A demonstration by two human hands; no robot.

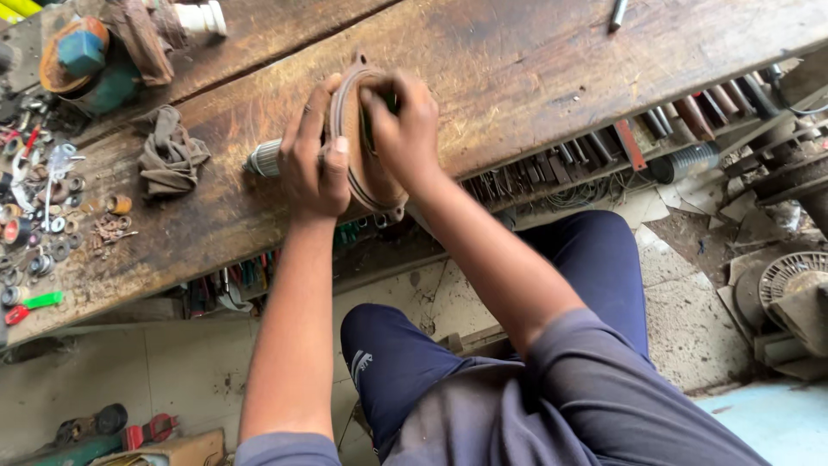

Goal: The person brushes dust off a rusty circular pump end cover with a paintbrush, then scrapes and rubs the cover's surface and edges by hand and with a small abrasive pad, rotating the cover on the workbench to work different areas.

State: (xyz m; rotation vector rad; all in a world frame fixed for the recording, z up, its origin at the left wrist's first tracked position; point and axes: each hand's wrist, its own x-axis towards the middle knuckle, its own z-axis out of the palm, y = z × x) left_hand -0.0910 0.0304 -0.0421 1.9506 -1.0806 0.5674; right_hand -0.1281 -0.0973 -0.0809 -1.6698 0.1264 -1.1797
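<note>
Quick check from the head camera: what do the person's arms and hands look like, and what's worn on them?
Both forearms are bare. The left hand and right hand wear no gloves, and no watch or wristband shows. A possible thin ring on a left finger is too small to confirm. Short grey-purple sleeves cover the upper arms, ending near the elbows, with dark navy trousers below.

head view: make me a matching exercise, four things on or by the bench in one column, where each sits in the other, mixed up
Things:
1. round motor cover
2. crumpled rag
3. washers and small parts
4. fan guard

Places:
A. on the floor at far right
B. scattered on the bench's left end
C. between the left hand and right hand
D. on the wooden bench, left of the hands

Pairs: 1-C, 2-D, 3-B, 4-A
</note>
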